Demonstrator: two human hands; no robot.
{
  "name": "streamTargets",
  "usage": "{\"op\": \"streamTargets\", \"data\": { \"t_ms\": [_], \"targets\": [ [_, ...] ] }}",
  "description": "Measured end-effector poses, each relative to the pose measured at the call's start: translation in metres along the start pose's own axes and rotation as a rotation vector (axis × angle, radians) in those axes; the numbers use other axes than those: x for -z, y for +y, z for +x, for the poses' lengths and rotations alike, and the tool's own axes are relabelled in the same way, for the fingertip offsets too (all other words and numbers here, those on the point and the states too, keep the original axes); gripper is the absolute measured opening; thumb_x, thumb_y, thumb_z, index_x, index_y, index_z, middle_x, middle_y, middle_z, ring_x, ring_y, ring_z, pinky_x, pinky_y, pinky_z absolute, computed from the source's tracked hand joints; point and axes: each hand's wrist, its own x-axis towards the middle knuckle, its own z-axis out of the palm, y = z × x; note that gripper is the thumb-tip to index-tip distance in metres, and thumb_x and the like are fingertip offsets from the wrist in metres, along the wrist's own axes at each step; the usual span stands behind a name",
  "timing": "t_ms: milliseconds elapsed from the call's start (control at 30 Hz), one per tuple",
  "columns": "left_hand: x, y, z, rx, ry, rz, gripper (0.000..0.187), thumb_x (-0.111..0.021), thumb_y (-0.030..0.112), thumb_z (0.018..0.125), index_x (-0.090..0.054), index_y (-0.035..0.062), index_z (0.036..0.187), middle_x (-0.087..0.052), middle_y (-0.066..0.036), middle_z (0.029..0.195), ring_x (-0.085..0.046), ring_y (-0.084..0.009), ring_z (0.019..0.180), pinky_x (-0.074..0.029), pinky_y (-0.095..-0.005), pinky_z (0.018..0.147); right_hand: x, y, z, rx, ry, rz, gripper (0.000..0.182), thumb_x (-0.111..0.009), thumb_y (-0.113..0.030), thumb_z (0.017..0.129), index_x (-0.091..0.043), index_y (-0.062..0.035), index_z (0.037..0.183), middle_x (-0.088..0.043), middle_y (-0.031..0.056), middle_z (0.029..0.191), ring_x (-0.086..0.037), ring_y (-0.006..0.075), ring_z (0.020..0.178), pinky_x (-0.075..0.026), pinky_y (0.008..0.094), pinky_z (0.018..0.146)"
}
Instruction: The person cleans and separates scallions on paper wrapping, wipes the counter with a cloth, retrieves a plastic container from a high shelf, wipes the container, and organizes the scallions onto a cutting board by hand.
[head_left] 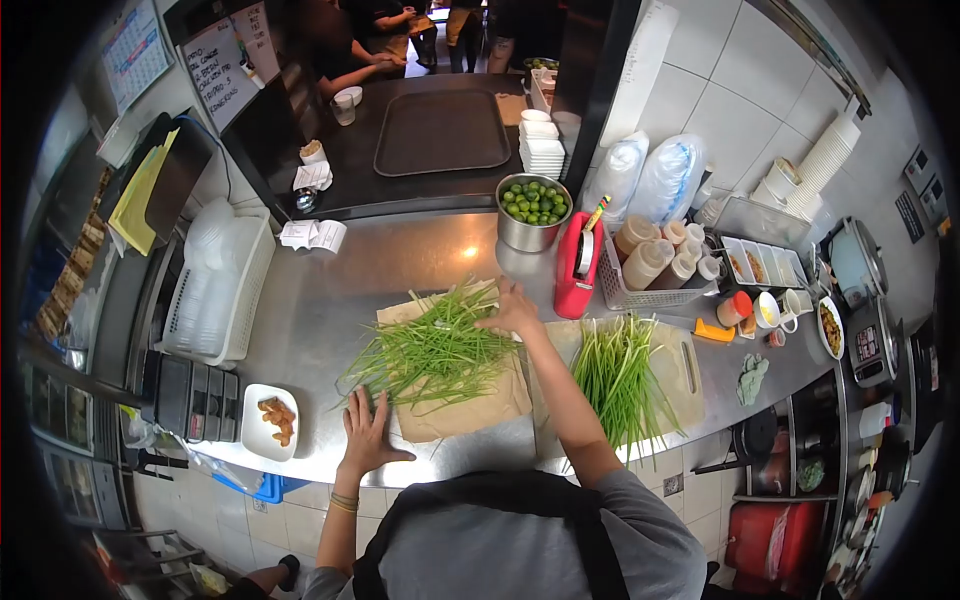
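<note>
A loose, tangled heap of long green stalks (440,340) lies on brown paper (465,410) in the middle of the steel counter. My left hand (370,432) rests at the heap's lower left edge, fingers spread, holding nothing. At the upper right edge of the same heap is my right hand (512,310), its fingers apart and touching the stalks or paper. To the right, a neater bunch of green stalks (615,380) lies on a pale cutting board (683,372), beneath and beside my right forearm.
Behind the heap stand a metal pot of green limes (533,205) and a red tape dispenser (577,265). A basket of bottles (650,295) is at the right. A white dish with ginger (269,423) sits at the left. People stand beyond the pass with a black tray (441,132).
</note>
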Motion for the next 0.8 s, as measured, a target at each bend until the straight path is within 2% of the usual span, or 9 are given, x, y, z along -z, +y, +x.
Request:
{"op": "streamTargets", "data": {
  "t_ms": [100, 167, 267, 300, 400, 500, 600, 700, 800],
  "targets": [
    [0.003, -0.001, 0.001, -0.046, 0.004, 0.007, 0.127, -0.074, 0.065, 0.041, -0.019, 0.0093, 0.141, -0.009, -0.032, 0.141, -0.008, -0.0509, 0.13, -0.017, -0.0649, 0.096, -0.002, -0.012, -0.004, -0.078, -0.051, -0.028, 0.114, -0.082, -0.043, 0.053, -0.017, -0.0018, 0.137, -0.025, 0.027, 0.136, -0.051, 0.0377, 0.109, -0.046, 0.0406, 0.086],
    [0.004, -0.002, -0.002, -0.061, 0.02, 0.0, 0.125, -0.074, 0.065, 0.042, -0.02, 0.0106, 0.141, -0.01, -0.03, 0.142, -0.008, -0.0496, 0.13, -0.016, -0.0657, 0.096, -0.013, -0.008, 0.001, -0.055, -0.02, 0.009, 0.113, -0.082, -0.04, 0.053, -0.015, -0.0034, 0.136, -0.032, 0.028, 0.129, -0.048, 0.0403, 0.11, -0.044, 0.0416, 0.088],
    [0.031, 0.007, 0.005, 0.082, 0.007, 0.125, 0.124, -0.074, 0.065, 0.044, -0.019, 0.0113, 0.141, -0.01, -0.027, 0.144, -0.008, -0.047, 0.132, -0.015, -0.0657, 0.097, -0.011, 0.002, 0.005, -0.004, -0.015, 0.077, 0.113, -0.082, -0.039, 0.053, -0.014, -0.0046, 0.137, -0.035, 0.0296, 0.127, -0.045, 0.0415, 0.113, -0.042, 0.0421, 0.091],
    [0.021, -0.012, 0.011, 0.129, 0.114, 0.125, 0.125, -0.074, 0.064, 0.046, -0.014, 0.0092, 0.142, -0.01, -0.025, 0.145, -0.007, -0.0449, 0.133, -0.013, -0.0644, 0.099, -0.008, 0.007, 0.006, 0.016, -0.025, 0.096, 0.113, -0.081, -0.039, 0.053, -0.014, -0.0047, 0.137, -0.035, 0.0302, 0.128, -0.045, 0.0415, 0.114, -0.041, 0.0421, 0.092],
    [0.025, -0.034, 0.042, 0.198, 0.157, -0.038, 0.133, -0.075, 0.064, 0.044, -0.008, 0.0048, 0.142, -0.007, -0.025, 0.145, -0.004, -0.0441, 0.133, -0.011, -0.0621, 0.101, 0.001, 0.016, -0.004, 0.076, 0.012, 0.121, 0.113, -0.082, -0.034, 0.052, -0.016, -0.0078, 0.139, -0.031, 0.0284, 0.133, -0.047, 0.0397, 0.113, -0.043, 0.0431, 0.089],
    [0.02, -0.038, 0.062, 0.171, -0.062, -0.057, 0.14, -0.078, 0.062, 0.039, -0.003, 0.0008, 0.141, -0.012, -0.025, 0.144, -0.007, -0.0439, 0.133, -0.011, -0.0602, 0.102, 0.002, 0.012, -0.025, 0.12, -0.044, 0.087, 0.112, -0.082, -0.033, 0.051, -0.016, -0.0109, 0.14, -0.033, 0.0291, 0.131, -0.046, 0.0408, 0.113, -0.043, 0.044, 0.089],
    [0.011, -0.034, 0.066, 0.139, -0.041, 0.025, 0.141, -0.081, 0.057, 0.033, -0.01, -0.0004, 0.14, -0.024, -0.024, 0.136, -0.021, -0.0422, 0.127, -0.016, -0.0575, 0.101, 0.007, -0.001, -0.05, 0.127, -0.158, -0.046, 0.116, -0.081, -0.037, 0.052, -0.012, -0.0058, 0.14, -0.031, 0.0318, 0.131, -0.042, 0.0436, 0.116, -0.039, 0.042, 0.094],
    [0.009, -0.025, 0.065, 0.133, -0.075, 0.046, 0.124, -0.084, 0.046, 0.037, -0.023, -0.0014, 0.135, -0.037, -0.021, 0.121, -0.034, -0.0385, 0.116, -0.028, -0.0528, 0.095, -0.021, 0.001, -0.054, 0.111, -0.113, -0.052, 0.113, -0.082, -0.032, 0.053, -0.015, -0.0059, 0.14, -0.03, 0.0287, 0.132, -0.046, 0.0425, 0.112, -0.042, 0.0429, 0.09],
    [-0.003, -0.02, 0.058, 0.128, -0.028, -0.089, 0.091, -0.079, 0.028, 0.053, -0.033, -0.0014, 0.127, -0.043, -0.019, 0.11, -0.039, -0.0366, 0.107, -0.036, -0.0473, 0.087, -0.027, -0.005, -0.062, 0.042, -0.071, -0.026, 0.107, -0.082, -0.027, 0.054, -0.019, -0.0054, 0.138, -0.031, 0.025, 0.13, -0.054, 0.04, 0.101, -0.045, 0.0436, 0.084]
  ]
}}
